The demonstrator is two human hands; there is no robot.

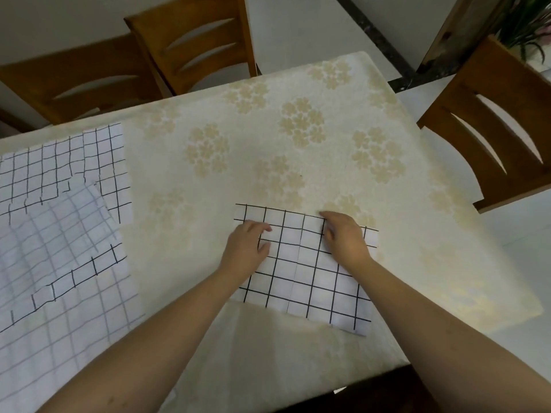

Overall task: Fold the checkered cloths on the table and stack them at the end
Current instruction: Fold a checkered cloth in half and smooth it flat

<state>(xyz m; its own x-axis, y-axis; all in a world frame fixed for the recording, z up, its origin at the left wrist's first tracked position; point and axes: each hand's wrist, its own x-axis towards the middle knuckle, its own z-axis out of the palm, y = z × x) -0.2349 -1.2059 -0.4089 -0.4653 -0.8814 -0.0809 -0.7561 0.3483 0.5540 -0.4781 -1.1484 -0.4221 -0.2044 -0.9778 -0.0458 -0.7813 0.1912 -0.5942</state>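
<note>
A folded white cloth with a black grid lies flat near the table's front edge, right of centre. My left hand rests on its upper left part with fingers curled against the fabric. My right hand presses palm down on its upper right part, fingers reaching the far edge. A seam line runs down the cloth's middle between my hands. At the left lie more checkered cloths, unfolded and overlapping: one with a bold grid behind, and a paler one in front with a turned-over edge.
The table wears a cream tablecloth with beige flower prints. Wooden chairs stand at the far side, far left and right. A potted plant shows at the top right corner.
</note>
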